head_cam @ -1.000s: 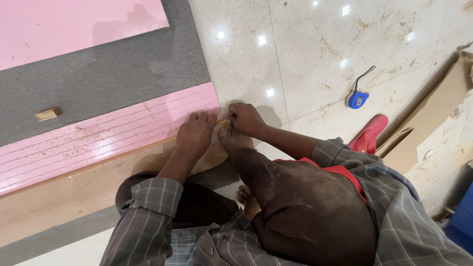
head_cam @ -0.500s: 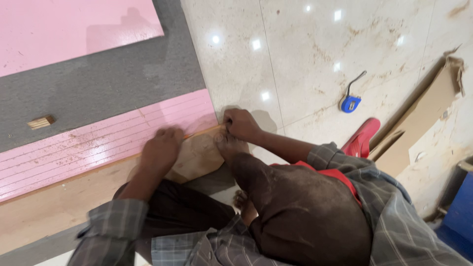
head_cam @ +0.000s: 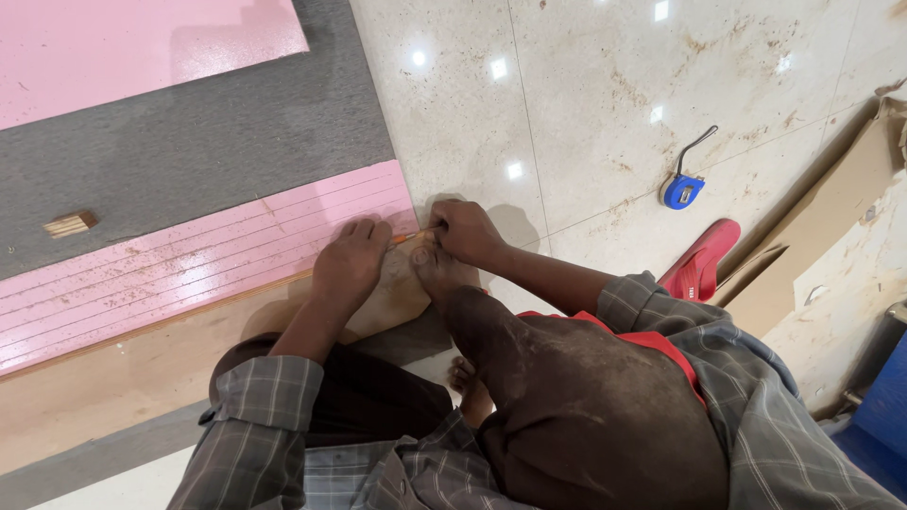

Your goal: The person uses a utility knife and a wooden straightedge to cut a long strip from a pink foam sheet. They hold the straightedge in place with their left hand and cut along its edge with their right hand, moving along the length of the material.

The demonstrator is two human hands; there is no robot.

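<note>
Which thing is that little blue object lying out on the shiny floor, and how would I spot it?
Start at the pale glossy stone floor right of the pink board. Past the right hand, just above the red sandal, lies a small blue tape measure. Nothing else there is bright blue and rounded, with a thin dark strap curling up from it.

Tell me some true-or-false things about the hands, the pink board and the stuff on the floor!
1. The left hand rests flat on the pink board. True.
2. The right hand is holding the blue tape measure. False: the tape measure lies alone on the tiled floor, away from both hands.
3. A small wooden block sits on the grey mat. True.
4. The red sandal lies on the pink board. False: it lies on the floor by the cardboard.
</note>
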